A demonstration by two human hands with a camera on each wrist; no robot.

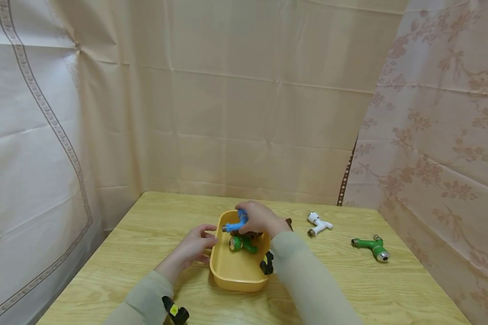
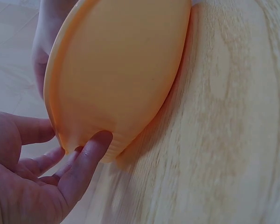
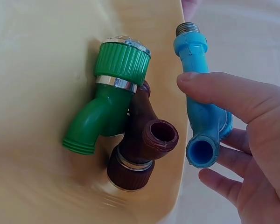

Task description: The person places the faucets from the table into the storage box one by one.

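Between thumb and fingers, my right hand (image 1: 262, 217) grips a blue plastic tap (image 3: 198, 93) over the far part of a yellow basin (image 1: 236, 268). The tap's threaded metal end points left in the head view. Inside the basin lie a green tap (image 3: 114, 93) and a dark brown tap (image 3: 142, 135), side by side and touching in the right wrist view. At the basin's left side, my left hand (image 1: 195, 246) touches the outer wall and rim with extended fingertips (image 2: 101, 140). Part of the brown tap is hidden behind the green one.
On the wooden table (image 1: 166, 216), a white tap (image 1: 319, 225) and a second green tap (image 1: 373, 248) lie to the right of the basin. A dark brown piece (image 1: 289, 223) shows past my right wrist, mostly hidden. Cloth curtains (image 1: 227, 113) hang behind and on both sides.
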